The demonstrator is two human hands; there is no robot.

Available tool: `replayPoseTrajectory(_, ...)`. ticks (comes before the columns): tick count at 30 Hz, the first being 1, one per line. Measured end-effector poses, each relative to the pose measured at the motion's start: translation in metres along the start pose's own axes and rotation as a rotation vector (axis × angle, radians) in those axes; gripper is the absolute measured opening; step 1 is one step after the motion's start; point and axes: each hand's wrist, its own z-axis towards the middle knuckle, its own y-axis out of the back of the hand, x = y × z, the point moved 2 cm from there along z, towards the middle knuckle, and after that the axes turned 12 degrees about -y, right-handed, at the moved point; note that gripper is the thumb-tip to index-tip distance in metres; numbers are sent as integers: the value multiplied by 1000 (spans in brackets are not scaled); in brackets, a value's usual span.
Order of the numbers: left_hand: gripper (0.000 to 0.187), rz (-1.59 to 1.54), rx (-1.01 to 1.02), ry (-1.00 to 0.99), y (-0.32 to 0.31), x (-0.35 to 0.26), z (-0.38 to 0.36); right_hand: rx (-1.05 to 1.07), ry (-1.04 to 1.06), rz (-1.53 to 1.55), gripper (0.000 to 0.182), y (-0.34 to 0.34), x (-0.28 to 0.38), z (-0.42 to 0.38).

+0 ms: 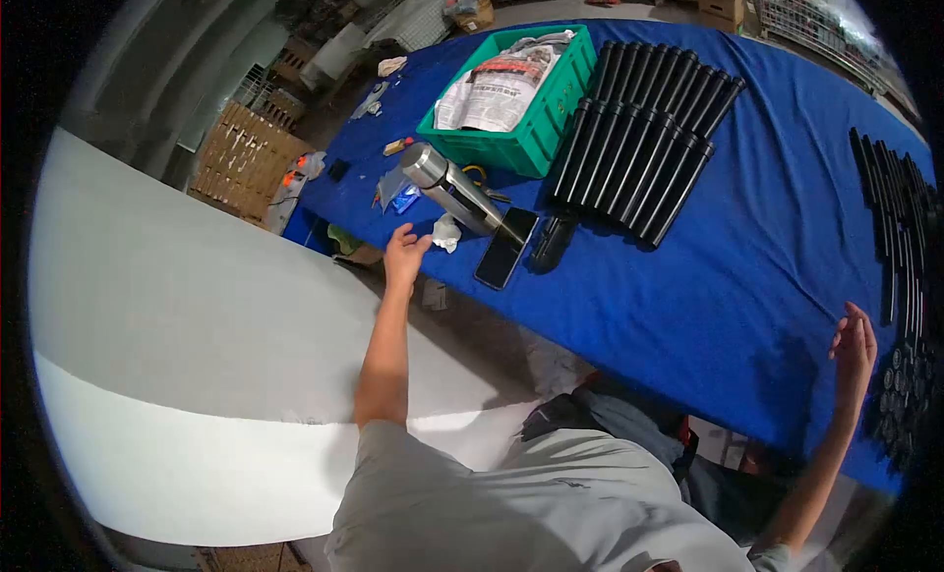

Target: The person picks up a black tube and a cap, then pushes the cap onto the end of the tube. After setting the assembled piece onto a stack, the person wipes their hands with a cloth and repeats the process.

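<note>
The black tubes (629,164) lie on the blue cloth (777,248) covering our table, just beside the green plastic crate (565,105), side by side in two overlapping tiers with their collared ends all facing the far side. That ordering looks done, as we judge it, though we cannot tell whether each tube is finished or only laid out. Toward our right, the slender black rods (890,208) lie in a looser spread, with small round black pieces (895,375) clustered at their near end; this side looks less orderly, and we see none of these parts joined to the tubes. Sheets of newspaper (497,88) line or cover the inside of the crate, so we cannot tell what, if anything, is packed beneath, nor how much is left overall. Our left hand (405,260) is free, fingers apart, near the table edge and just beside a crumpled white tissue (446,233). Our right hand (854,351) is loosely curled near the rods and round pieces, and seems to grasp nothing, though its palm is partly hidden. Between our left hand and the tubes are a steel flask (452,189), a smartphone (506,250) and a dark, rounded object (553,243) that we cannot identify. Farther left, a small blue packet (404,199) lies near the flask, and beyond the table a cardboard box (720,2) sits in the background.
</note>
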Motion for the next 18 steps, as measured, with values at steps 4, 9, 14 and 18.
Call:
replayPoseTrajectory(4, 69, 209, 54, -121, -42, 36, 19, 14, 13, 63, 37, -10, -7, -35)
replayPoseTrajectory(9, 36, 207, -34, -47, -53, 30, 27, -16, -25, 63, 34, -20, -5, -73)
replayPoseTrajectory(14, 21, -681, -142, 148, -16, 0, -16, -42, -36, 64, 31, -45, -3, -90)
replayPoseTrajectory(18, 22, -1101, 164, 253, -14, -118, -94, 33, -146, -185, 36, -161, 20, -123)
